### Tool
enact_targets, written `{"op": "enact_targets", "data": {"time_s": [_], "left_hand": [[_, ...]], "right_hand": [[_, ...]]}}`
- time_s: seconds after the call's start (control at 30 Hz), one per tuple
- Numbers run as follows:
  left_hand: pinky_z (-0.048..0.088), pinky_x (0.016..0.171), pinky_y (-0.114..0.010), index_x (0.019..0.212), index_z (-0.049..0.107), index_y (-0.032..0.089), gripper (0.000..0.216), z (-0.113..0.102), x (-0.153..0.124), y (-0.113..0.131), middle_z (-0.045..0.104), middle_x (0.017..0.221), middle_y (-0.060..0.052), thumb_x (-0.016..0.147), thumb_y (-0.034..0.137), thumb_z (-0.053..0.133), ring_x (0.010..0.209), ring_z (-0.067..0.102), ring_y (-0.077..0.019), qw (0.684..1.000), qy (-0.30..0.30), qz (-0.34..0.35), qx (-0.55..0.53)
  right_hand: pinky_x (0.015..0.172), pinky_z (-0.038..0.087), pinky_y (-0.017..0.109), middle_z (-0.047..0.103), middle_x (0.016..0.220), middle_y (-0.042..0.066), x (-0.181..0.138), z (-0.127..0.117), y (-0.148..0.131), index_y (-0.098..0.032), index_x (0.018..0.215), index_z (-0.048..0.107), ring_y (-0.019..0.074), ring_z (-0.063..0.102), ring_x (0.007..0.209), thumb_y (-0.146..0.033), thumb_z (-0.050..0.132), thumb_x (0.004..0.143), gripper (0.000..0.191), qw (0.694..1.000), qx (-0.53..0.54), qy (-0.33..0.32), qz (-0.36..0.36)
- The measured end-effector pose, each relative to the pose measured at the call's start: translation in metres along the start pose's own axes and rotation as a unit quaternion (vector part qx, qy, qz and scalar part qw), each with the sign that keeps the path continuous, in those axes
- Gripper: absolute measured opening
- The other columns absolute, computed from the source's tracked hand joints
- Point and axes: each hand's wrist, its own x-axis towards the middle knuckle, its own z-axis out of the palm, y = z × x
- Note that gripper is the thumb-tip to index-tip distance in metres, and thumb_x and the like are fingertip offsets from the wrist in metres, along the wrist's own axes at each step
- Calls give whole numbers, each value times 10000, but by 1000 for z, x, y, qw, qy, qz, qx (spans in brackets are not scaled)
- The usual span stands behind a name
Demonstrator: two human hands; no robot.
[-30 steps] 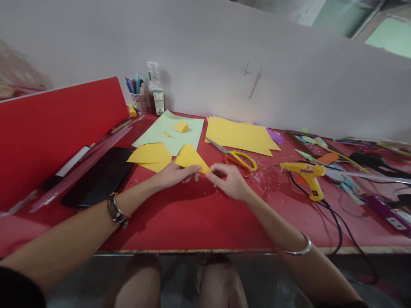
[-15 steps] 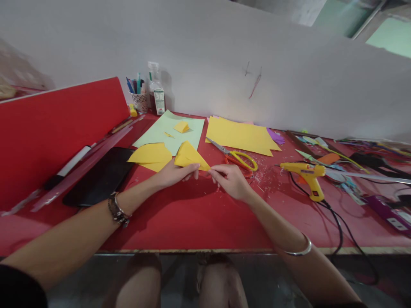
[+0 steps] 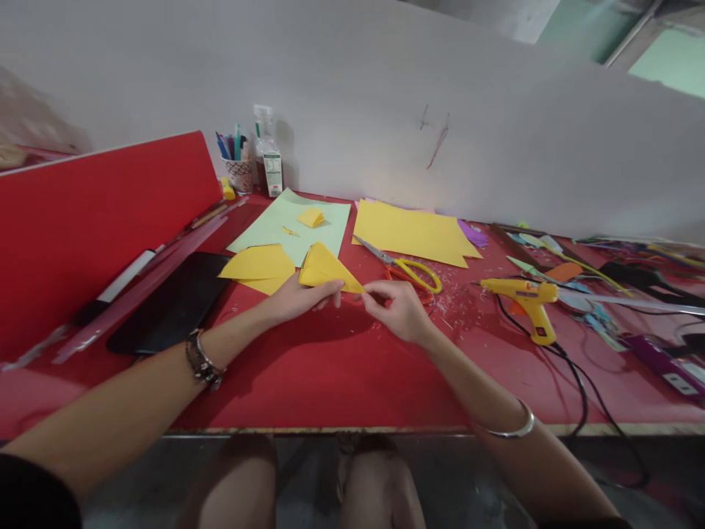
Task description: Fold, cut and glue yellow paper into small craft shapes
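A folded yellow paper triangle [image 3: 326,268] is held just above the red table [image 3: 330,375]. My left hand [image 3: 300,300] grips its near edge from below, fingers closed on it. My right hand [image 3: 397,308] pinches the triangle's pointed right tip between thumb and fingertips. Left of the triangle lie more yellow paper pieces [image 3: 258,265]. Yellow-handled scissors [image 3: 407,272] rest just beyond my right hand.
A pale green sheet [image 3: 275,224] carries a small yellow scrap [image 3: 311,217]. Yellow sheets [image 3: 410,232] lie behind the scissors. A yellow glue gun [image 3: 526,297] with a black cord sits to the right. A black tablet [image 3: 170,305], a red board [image 3: 82,220] and a pen cup [image 3: 238,170] stand left.
My right hand closed in on the triangle's tip and now pinches it a little higher. My left hand and the paper barely moved.
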Motion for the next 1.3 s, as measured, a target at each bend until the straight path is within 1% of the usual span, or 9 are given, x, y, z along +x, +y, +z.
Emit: {"op": "enact_targets", "data": {"time_s": [0.2,0.33,0.63,0.8,0.9,1.0,1.07,1.13,1.3], "left_hand": [[330,447,-173,511,541,156,342,1,0,2,375,395,66,758,347,402,394,365,-54,1000,-1,-10,-10],[335,459,-175,519,543,157,342,1,0,2,377,400,67,759,355,403,404,374,-57,1000,3,-13,-19],[341,462,-176,523,551,157,361,0,0,-3,393,403,64,758,390,406,399,379,-58,1000,13,-18,-21],[346,466,-177,520,554,157,367,-1,1,-4,399,405,63,756,397,407,399,379,-58,1000,15,-15,-14],[349,468,-179,514,547,156,364,-1,0,-2,401,408,61,755,390,405,405,384,-59,1000,12,-19,-15],[355,470,-179,529,547,155,345,0,0,1,417,425,53,746,382,406,423,397,-63,999,-39,-30,-19],[357,467,-179,546,549,155,327,0,0,2,440,446,46,738,383,412,438,411,-66,995,-91,-31,-22],[355,460,-178,556,546,156,317,0,0,0,450,458,43,732,385,414,447,418,-68,993,-115,-27,-24],[351,461,-176,575,550,161,321,1,0,-4,443,460,52,733,400,406,444,414,-65,995,-94,-27,-22]], "right_hand": [[457,300,185,467,507,-21,0,0,1,-133,639,596,68,357,467,-176,437,707,178,1000,-13,2,1],[461,305,190,441,498,-21,0,0,0,-140,585,550,70,351,464,-191,438,702,169,999,-13,30,17],[461,303,191,505,530,-12,1,-3,4,-157,571,520,77,397,473,-165,426,674,139,996,-24,72,39],[419,254,202,413,450,-25,0,-4,3,-157,499,458,67,333,418,-232,376,751,275,996,-23,58,62],[428,267,205,404,454,-29,0,-3,0,-158,534,468,69,347,418,-302,367,782,303,997,-2,48,68],[469,309,197,473,531,-18,2,-1,-3,-157,623,502,76,395,477,-313,448,749,207,999,10,18,43],[487,320,193,495,552,-13,2,0,-5,-157,623,506,76,403,495,-290,473,736,178,1000,3,-7,23],[489,318,190,490,545,-16,2,1,-5,-156,604,500,70,395,489,-271,468,741,182,1000,-5,-22,8],[462,295,185,432,501,-38,1,0,-2,-160,573,482,63,355,461,-306,490,734,218,999,-19,-32,-3]]}}
